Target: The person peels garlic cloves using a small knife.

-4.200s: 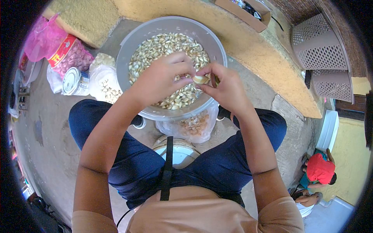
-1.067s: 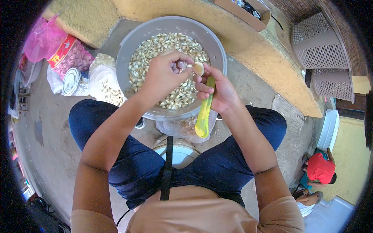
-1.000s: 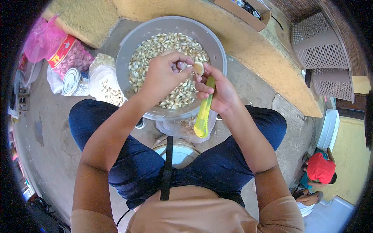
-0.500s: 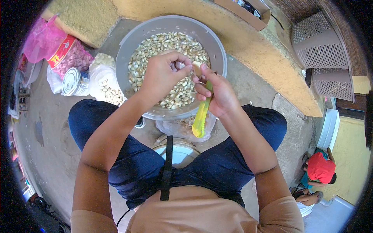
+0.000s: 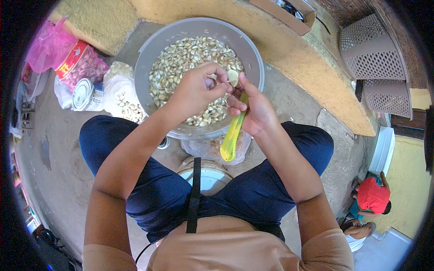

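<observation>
A pale garlic clove [image 5: 233, 77] is pinched between the fingertips of both hands, above a big grey tub [image 5: 142, 67]. My left hand [image 5: 193, 91] comes from the left with thumb and forefinger closed at the clove. My right hand [image 5: 257, 108] has its thumb beside the clove while its curled fingers grip a yellow-green utility knife [image 5: 234, 131]. The knife's handle points down toward my lap; its blade end is hidden by my fingers. Loose garlic cloves [image 5: 176, 58] in their skins cover the tub's floor.
At left stand a pink net sack of garlic [image 5: 83, 67], a metal can [image 5: 88, 95] and a plastic bag of peeled cloves [image 5: 129, 106]. A clear bag [image 5: 244, 147] lies below the tub. A low yellow wall [image 5: 294, 67] runs behind; a person in red [image 5: 373, 194] sits far right.
The clove is turned so that its pale face shows more. My left fingers have shifted slightly right and down, and the knife's handle end has swung a little left.
</observation>
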`<action>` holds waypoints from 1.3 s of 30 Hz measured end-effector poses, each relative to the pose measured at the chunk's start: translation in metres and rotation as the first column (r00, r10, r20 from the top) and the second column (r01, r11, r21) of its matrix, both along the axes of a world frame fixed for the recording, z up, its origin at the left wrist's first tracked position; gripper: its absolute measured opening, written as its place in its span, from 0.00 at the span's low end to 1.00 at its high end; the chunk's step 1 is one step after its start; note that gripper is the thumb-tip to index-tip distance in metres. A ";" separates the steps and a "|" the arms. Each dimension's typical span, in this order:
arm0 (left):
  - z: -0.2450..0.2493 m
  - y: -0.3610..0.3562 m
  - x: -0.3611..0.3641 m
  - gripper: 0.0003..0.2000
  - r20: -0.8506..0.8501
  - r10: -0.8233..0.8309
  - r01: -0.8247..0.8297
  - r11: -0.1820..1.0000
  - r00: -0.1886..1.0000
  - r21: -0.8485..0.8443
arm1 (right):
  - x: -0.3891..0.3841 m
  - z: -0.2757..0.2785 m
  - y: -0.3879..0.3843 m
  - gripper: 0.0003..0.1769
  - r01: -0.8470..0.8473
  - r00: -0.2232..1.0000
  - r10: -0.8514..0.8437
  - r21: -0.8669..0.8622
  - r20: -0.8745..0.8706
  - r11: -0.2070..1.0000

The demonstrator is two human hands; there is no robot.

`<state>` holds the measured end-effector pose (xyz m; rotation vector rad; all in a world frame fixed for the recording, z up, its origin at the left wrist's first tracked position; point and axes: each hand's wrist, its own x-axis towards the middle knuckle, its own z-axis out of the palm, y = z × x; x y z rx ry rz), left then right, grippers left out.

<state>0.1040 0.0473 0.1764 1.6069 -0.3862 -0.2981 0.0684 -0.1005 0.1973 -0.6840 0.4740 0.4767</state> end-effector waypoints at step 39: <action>-0.274 -0.051 -0.129 0.05 -0.572 -0.043 0.316 0.865 0.819 0.389 | 0.032 -0.047 -0.060 0.14 0.136 0.988 -0.092 -0.419 0.124 0.898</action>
